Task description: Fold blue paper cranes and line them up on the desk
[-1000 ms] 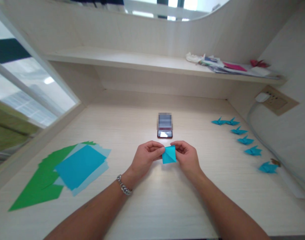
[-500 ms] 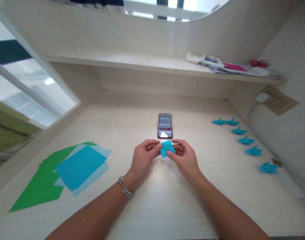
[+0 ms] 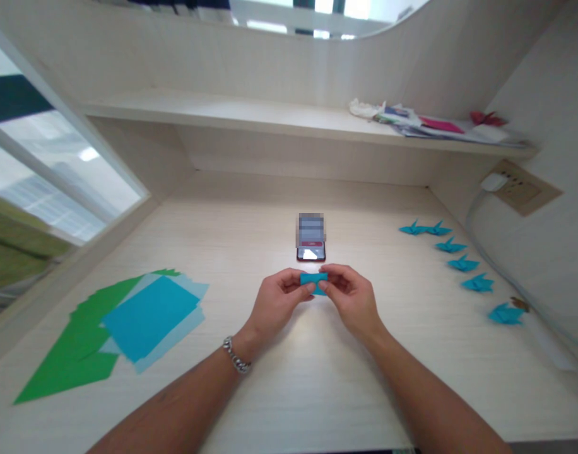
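A small folded piece of blue paper [image 3: 313, 278] is held between both hands, just in front of the phone. My left hand [image 3: 283, 291] pinches its left side between thumb and fingers. On the other side my right hand [image 3: 349, 290] grips it the same way, thumb on the near face. The paper now shows as a narrow horizontal strip with a flap below, partly covered by the thumbs. Fingertips behind the paper are hidden.
A phone [image 3: 311, 237] lies beyond my hands. Blue sheets [image 3: 151, 315] rest on green sheets [image 3: 66, 362] at left. Several blue paper cranes [image 3: 463, 263] line the right side, near a cable [image 3: 483, 252]. A shelf [image 3: 232, 112] with papers [image 3: 440, 125] spans the back.
The blue paper has gone from a tilted square to a level, narrow strip between my fingers. My left thumb has shifted right and lower across it. The view has shifted slightly.
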`<state>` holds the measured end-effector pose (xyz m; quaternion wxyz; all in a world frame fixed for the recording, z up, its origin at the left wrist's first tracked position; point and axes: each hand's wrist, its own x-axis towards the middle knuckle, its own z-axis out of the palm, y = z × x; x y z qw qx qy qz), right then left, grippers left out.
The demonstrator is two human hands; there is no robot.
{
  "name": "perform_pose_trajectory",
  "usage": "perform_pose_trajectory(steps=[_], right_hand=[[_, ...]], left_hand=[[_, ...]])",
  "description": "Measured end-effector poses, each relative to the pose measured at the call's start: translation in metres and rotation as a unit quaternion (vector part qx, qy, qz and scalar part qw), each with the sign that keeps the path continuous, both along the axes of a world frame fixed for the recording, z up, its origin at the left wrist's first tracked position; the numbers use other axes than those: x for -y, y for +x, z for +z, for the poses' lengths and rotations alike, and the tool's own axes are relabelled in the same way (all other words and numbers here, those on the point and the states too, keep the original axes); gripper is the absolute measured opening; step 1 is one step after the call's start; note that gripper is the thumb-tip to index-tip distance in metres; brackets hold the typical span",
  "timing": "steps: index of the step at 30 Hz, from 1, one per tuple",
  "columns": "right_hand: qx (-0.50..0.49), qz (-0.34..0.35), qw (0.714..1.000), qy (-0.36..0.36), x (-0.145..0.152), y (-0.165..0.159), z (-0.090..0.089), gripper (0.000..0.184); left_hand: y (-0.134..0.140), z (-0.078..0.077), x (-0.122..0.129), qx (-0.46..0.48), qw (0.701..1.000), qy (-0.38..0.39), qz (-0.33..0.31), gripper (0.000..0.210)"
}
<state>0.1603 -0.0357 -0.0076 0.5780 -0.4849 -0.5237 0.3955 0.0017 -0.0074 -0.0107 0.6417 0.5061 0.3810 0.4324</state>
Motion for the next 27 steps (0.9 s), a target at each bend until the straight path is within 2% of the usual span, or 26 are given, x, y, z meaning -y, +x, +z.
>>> perform_pose_trajectory(steps=[8,13,21,27], right_hand=[[0.070,-0.018,0.997,0.018,0.0002,0.0009,0.0002,0.018],[0.045,-0.027,0.999,-0.007,-0.0012,-0.0001,-0.0032,0.018],[-0.028,-0.027,0.998,-0.054,-0.0017,-0.0002,-0.0025,0.030],[-0.035,-0.043,0.995,-0.079,-0.0038,0.0010,-0.0014,0.022]], left_hand=[[0.0021,0.0047,0.0024,0.014,1.000,-0.016,-0.006,0.024],[0.0024,0.0028,0.0030,0.016,1.000,-0.012,0.004,0.024],[0.0040,0.0022,0.0036,0.016,1.000,-0.011,0.012,0.019],[0.0031,0.0035,0.0029,-0.009,0.999,-0.031,-0.012,0.017]])
